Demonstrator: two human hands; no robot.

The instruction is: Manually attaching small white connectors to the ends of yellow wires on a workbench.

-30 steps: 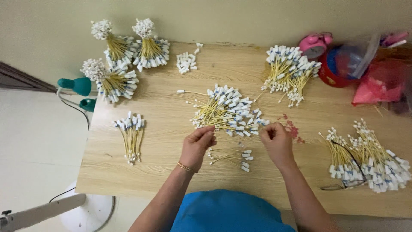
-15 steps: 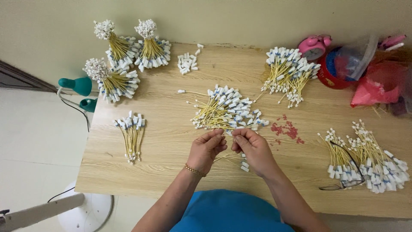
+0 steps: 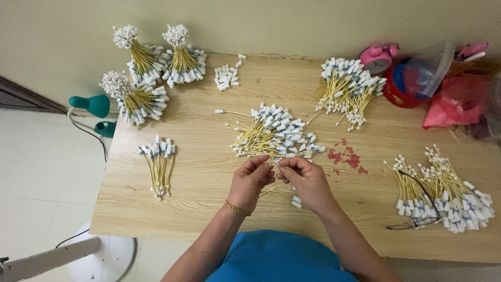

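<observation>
now both hands, left hand (image 3: 249,183) and right hand (image 3: 308,180), pinch thin yellow wires (image 3: 279,192); they look light and bendy, best held near the white ends.

Bare table (image 3: 209,172) between wire bundles (image 3: 159,162)

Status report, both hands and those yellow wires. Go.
Left hand and right hand together, pinching a few yellow wires. Loose wire pile just beyond the hands. Nothing blocking.

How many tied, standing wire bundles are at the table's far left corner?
3: two side by side at the back edge, one in front of them, nearer the lamp. None looks hidden.
</observation>
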